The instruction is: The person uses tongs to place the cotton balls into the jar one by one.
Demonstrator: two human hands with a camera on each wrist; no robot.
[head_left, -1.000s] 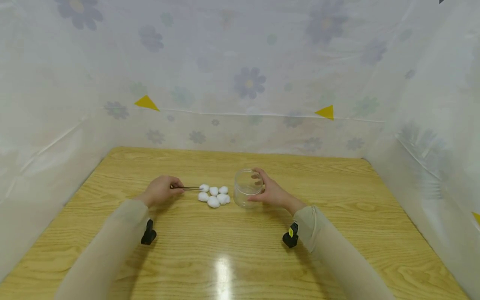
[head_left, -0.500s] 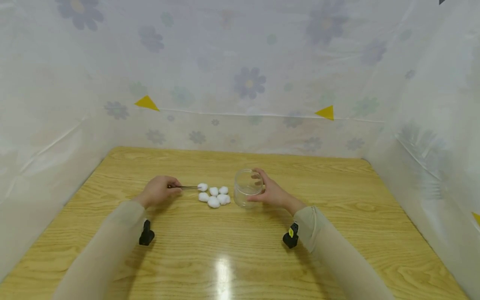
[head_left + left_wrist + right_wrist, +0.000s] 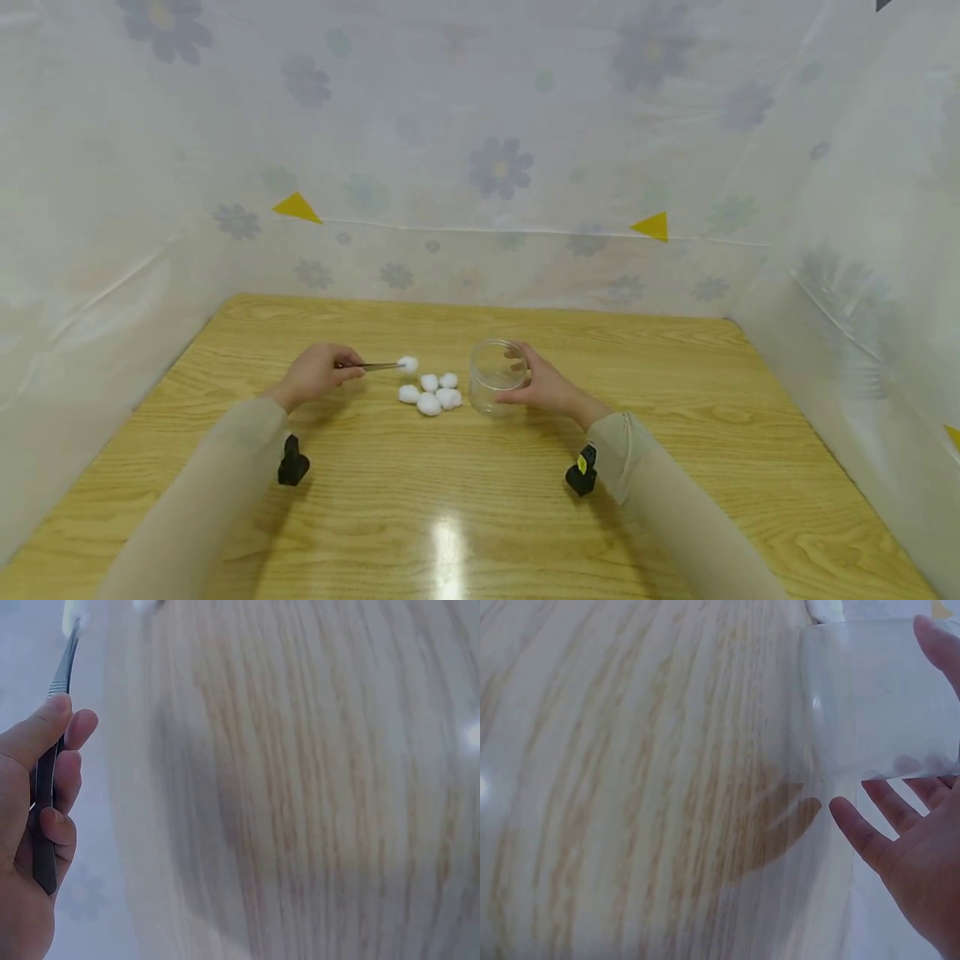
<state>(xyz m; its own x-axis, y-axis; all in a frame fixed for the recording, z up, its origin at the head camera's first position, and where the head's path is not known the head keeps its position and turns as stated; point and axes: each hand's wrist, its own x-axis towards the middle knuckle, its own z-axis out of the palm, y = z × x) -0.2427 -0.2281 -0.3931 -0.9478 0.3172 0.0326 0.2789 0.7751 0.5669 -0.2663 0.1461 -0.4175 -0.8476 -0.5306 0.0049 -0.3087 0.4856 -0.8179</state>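
Observation:
Metal tweezers [image 3: 378,367] are pinched between the thumb and fingers of my left hand [image 3: 311,377]. At their tip a white cotton ball [image 3: 408,364] hangs just behind several other cotton balls [image 3: 429,405] grouped on the table. In the left wrist view the dark handle of the tweezers [image 3: 46,847] lies along the curled fingers, and the cotton at the tip is cut by the top edge. A clear round jar [image 3: 486,385] stands right of the group, its top uncovered. My right hand [image 3: 553,389] grips its right side, thumb in front and fingers behind; the right wrist view shows the little finger off the wall.
The wood-grain table [image 3: 480,508] has a bright light reflection near its front. Pale flower-patterned sheeting [image 3: 405,125] encloses the back and both sides. A black wrist camera [image 3: 293,461] hangs below the left wrist, and another camera [image 3: 581,472] below the right.
My left hand has lifted one cotton ball with the tweezers, up and away from the group toward the back. The right hand and jar have stayed put.

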